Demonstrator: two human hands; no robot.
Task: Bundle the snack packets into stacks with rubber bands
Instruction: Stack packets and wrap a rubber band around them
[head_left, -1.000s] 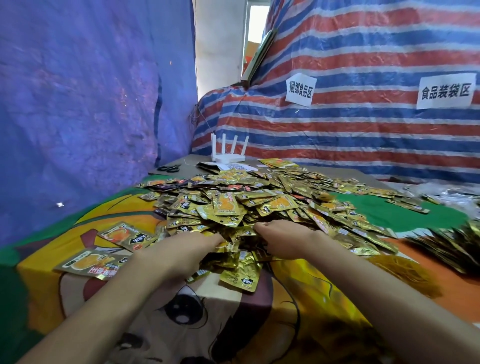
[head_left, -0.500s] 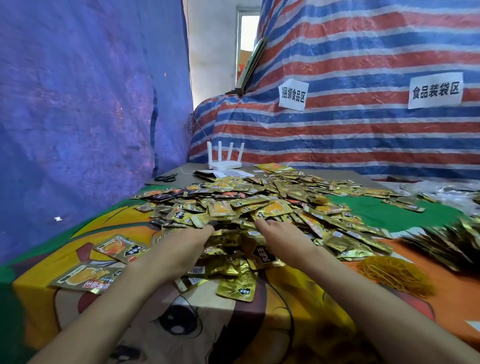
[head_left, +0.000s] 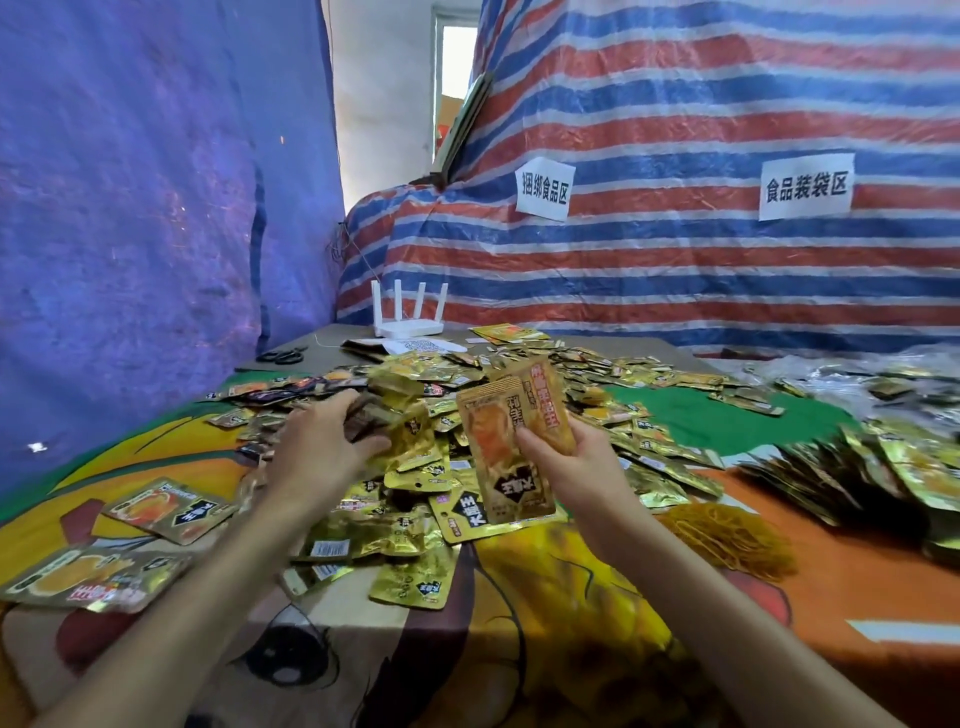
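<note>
Right hand (head_left: 576, 457): up off the pile (head_left: 415, 467) since half a second ago, thumb and fingers clamped on a few flat packets (head_left: 511, 436), held upright above it.
Left hand (head_left: 317, 452): motion-blurred, fingers curled into the pile; I cannot tell whether it grips anything.
Pile: crinkled glossy gold foil, heaped on printed cloth (head_left: 545, 623).
Rubber bands (head_left: 727, 540): tangled yellow mound beside the pile, edges soft.

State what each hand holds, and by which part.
Right hand grips gold foil snack packets by one side edge, mid-height; left hand, blurred, cannot be told.
</note>
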